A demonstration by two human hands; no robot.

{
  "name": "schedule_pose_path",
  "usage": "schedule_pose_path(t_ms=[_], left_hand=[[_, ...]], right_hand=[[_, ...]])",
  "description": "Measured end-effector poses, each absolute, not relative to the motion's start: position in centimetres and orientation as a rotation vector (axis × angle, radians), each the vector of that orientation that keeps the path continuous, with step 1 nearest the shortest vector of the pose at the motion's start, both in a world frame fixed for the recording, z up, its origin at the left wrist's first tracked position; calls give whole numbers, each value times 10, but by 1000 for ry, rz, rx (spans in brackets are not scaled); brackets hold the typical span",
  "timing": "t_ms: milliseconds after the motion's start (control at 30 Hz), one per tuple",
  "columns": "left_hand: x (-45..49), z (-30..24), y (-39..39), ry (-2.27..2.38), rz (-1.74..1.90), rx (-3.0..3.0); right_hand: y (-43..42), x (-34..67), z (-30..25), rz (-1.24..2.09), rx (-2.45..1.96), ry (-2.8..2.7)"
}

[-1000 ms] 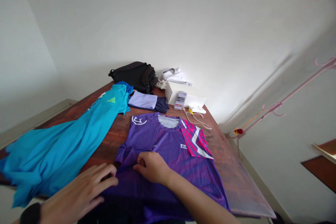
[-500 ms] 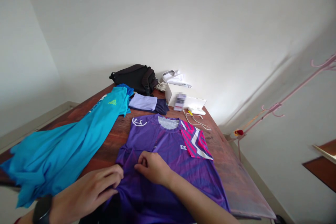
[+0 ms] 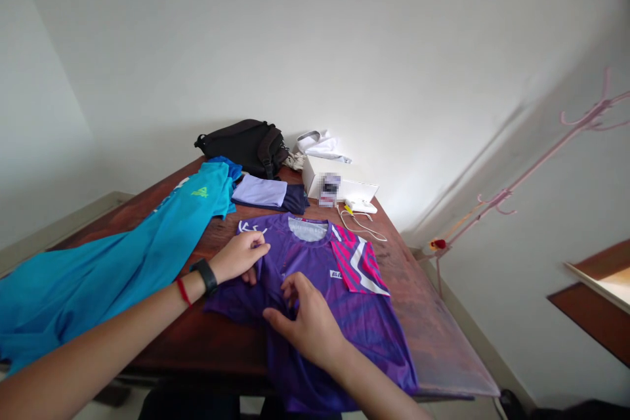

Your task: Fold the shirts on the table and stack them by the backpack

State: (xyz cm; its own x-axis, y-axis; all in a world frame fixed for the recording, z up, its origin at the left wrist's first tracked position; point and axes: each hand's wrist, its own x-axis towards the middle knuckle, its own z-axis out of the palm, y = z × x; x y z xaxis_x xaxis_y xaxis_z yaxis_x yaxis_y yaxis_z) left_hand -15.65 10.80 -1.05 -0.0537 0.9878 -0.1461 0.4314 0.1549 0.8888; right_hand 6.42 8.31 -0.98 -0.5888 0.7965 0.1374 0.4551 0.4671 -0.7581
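Note:
A purple T-shirt [image 3: 344, 328] lies front up, its collar away from me and a pink-and-white sleeve spread on the right. Its lower end hangs over the table's near edge. My left hand [image 3: 243, 256], with a black watch on the wrist, has its fingers curled on the shirt's left side just below the shoulder. The cloth under that hand is bunched. My right hand [image 3: 310, 321] is over the middle of the shirt, fingers bent and thumb apart from them. Whether its fingertips touch the cloth I cannot tell.
A blue shirt [image 3: 147, 236] stretches along the left of the wooden table [image 3: 433, 335]. Behind lie folded lilac cloth [image 3: 260, 191], a dark folded cloth [image 3: 296, 199], a black bag [image 3: 241, 147], a white box [image 3: 315, 174] and a white cable [image 3: 361, 228]. A pink coat rack [image 3: 536, 170] leans at right.
My left hand has moved up and forward from the shirt's lower left side to near its shoulder. The lower left cloth has shifted inward, baring table. My right hand has opened a little.

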Motion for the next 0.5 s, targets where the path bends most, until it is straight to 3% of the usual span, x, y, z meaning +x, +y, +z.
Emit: schedule_pose_path(t_ms=[100,267,500], left_hand=[[-160,-20,129,1763,783,1529],[-160,-24,116,1828,1000,2195],[-169,-29,81,1364,436,2568]], right_hand=[[87,67,-23,849,-1102,-2366],[100,71,-43,876,-1129,-2444],[113,71,-51,1020,-1139,-2385]])
